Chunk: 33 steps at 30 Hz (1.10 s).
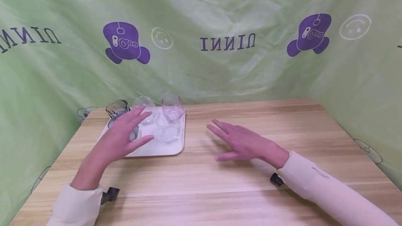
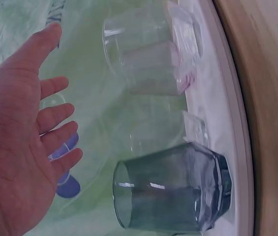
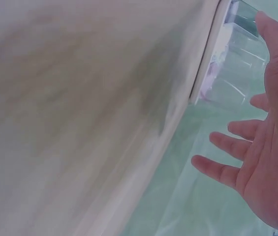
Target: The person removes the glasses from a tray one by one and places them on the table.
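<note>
The left hand (image 1: 120, 137) hovered over the near left part of the white tray (image 1: 171, 147), fingers straight and spread, holding nothing; the left wrist view showed its palm apart from the glasses. Nearest it stood a grey-tinted faceted glass (image 2: 173, 194), dark and angular, upright on the tray's left side. The right hand (image 1: 242, 142) lay flat over the bare wooden tabletop (image 1: 282, 121) just right of the tray, fingers straight and splayed, gripping nothing. The tray sat toward the tabletop's far left corner and carried four glasses: the grey one, a clear tumbler (image 1: 168, 130) near its middle, a clear glass (image 1: 144, 109) and a pink-tinted glass (image 1: 172, 108) along its far edge
</note>
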Tool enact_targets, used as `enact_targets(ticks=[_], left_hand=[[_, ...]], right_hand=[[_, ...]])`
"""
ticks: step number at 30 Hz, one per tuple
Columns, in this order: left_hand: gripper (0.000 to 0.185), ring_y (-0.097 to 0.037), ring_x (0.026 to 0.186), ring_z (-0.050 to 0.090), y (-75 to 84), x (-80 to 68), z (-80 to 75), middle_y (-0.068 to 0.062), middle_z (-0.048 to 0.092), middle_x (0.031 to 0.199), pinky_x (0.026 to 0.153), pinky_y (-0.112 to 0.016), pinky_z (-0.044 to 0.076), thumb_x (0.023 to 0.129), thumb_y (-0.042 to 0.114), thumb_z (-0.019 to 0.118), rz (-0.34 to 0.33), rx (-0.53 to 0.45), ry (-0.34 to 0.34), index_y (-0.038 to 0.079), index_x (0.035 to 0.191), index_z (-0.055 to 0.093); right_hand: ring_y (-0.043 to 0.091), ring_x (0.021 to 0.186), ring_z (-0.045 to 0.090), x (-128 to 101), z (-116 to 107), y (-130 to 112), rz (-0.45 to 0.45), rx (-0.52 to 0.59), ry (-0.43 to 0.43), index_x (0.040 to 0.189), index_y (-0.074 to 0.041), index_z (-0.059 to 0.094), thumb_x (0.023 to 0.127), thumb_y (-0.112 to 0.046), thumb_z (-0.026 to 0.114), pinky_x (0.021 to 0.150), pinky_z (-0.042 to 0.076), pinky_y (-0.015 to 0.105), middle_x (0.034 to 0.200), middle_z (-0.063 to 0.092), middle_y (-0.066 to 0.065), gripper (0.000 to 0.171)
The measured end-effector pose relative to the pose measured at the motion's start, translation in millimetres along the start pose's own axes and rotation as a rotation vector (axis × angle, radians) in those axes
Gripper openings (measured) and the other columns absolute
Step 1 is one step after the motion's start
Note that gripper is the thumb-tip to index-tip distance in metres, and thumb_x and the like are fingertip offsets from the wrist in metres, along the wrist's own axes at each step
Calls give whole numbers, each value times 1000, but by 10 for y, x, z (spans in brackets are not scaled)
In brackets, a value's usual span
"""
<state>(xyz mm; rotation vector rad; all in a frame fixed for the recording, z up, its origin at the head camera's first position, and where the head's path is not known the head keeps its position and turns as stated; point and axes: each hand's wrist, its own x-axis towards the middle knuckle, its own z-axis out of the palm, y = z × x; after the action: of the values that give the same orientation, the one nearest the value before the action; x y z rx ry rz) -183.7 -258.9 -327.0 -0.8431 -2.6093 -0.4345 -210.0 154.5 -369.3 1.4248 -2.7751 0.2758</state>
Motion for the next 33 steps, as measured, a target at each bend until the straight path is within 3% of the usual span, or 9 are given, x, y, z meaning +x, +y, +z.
enact_targets(ticks=[10,19,24,29,33], left_hand=[[79,-49,146,31,-276,-158,-111,-20,30,165,107,-72,32,92,30,80,-202,-154,-6,9,158,41],[83,-57,137,37,-516,-317,-132,-23,34,162,102,-75,33,94,38,77,-361,-155,24,14,161,35],[81,-62,135,37,-651,-406,-137,-23,33,162,97,-79,32,95,40,75,-412,-163,40,20,162,34],[78,-67,125,42,-765,-511,-118,-37,39,152,94,-80,34,101,41,66,-489,-198,32,9,162,30],[78,-67,126,40,-856,-589,-97,-39,37,152,95,-79,34,104,45,60,-558,-205,-4,5,162,27]], right_hand=[[30,147,38,281,33,-78,2,30,-27,167,-16,16,96,-72,53,112,40,50,169,21,15,97],[27,147,37,526,-8,-131,35,43,-40,165,-12,24,96,-68,56,115,37,46,164,33,12,94],[28,147,36,638,19,-149,38,34,-59,164,-10,25,97,-68,56,116,36,46,163,35,12,94],[27,149,34,730,39,-157,79,68,-85,164,-11,25,97,-67,55,118,33,43,164,34,12,93],[27,150,31,816,42,-170,103,98,-109,164,-9,26,99,-65,55,119,30,42,165,32,13,91]])
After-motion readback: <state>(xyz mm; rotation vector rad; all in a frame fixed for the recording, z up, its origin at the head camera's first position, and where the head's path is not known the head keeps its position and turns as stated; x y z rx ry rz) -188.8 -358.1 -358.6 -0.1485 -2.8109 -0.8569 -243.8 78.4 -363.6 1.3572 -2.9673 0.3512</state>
